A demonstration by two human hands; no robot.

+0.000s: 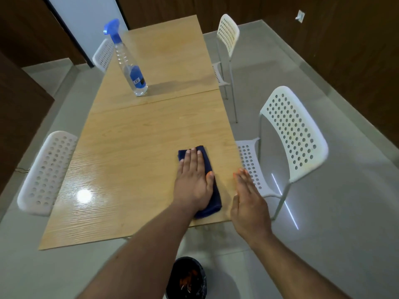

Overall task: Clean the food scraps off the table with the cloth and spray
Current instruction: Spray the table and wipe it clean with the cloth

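Near the counter's point(133, 147) right edge, the left hand point(194, 182), its grip spread flat, presses the cloth point(210, 186); sweep steadily toward the open, cupped right hand point(248, 203) waiting there.

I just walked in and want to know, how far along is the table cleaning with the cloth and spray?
Nearly finished, it seems. Done: no scraps show on the table, and the bin on the floor holds some. In hand: the left hand presses the cloth flat near the right edge, where the open right hand waits. Left: likely that last sweep; the spray bottle stands untouched.
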